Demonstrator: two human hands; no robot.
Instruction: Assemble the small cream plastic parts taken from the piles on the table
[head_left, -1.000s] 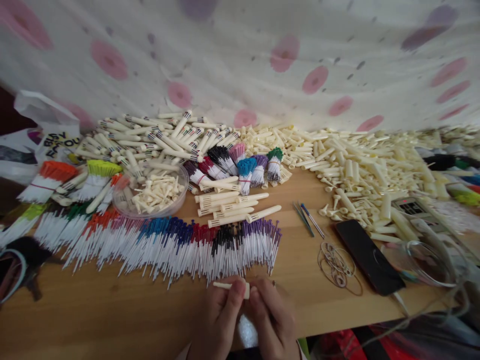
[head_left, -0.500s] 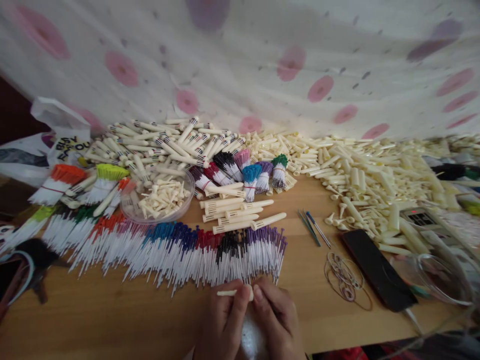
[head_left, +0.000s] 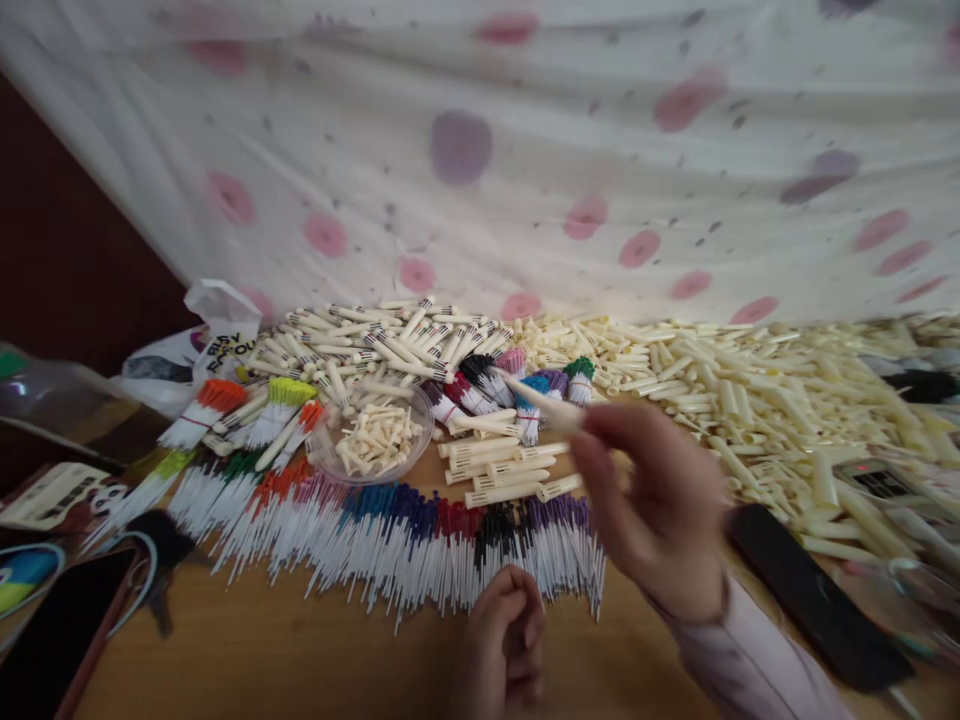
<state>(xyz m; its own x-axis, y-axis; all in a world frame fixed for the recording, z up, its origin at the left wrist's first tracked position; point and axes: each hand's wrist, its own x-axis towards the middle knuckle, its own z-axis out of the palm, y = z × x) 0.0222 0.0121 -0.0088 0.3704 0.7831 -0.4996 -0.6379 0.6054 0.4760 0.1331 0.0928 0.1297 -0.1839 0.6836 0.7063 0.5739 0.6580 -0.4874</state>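
My right hand [head_left: 652, 500], blurred by motion, is raised over the right part of the table. Its thumb and fingers pinch a cream plastic pen piece [head_left: 547, 405], whose thin stem points up and left. Low in the middle, my left hand [head_left: 506, 640] has its fingers curled in, and nothing shows in them. Just beyond it lies a long row of white pen refills [head_left: 427, 560] with coloured ends. Behind the row rest several slotted cream pen barrels [head_left: 506, 467]. A clear round bowl [head_left: 424, 440] holds small cream stemmed pieces [head_left: 379, 437].
Assembled cream pens [head_left: 337, 335] are heaped at the back left, loose cream pen parts [head_left: 750, 380] at the back right. Banded refill bundles [head_left: 277, 410] stand between. A black phone [head_left: 817, 600] lies right, another phone [head_left: 67, 630] left. A spotted curtain [head_left: 525, 150] hangs behind.
My right hand has left my left hand and risen forward and right, carrying the stemmed cream piece. My left hand stays low with fingers curled. The view has tilted up and turned left.
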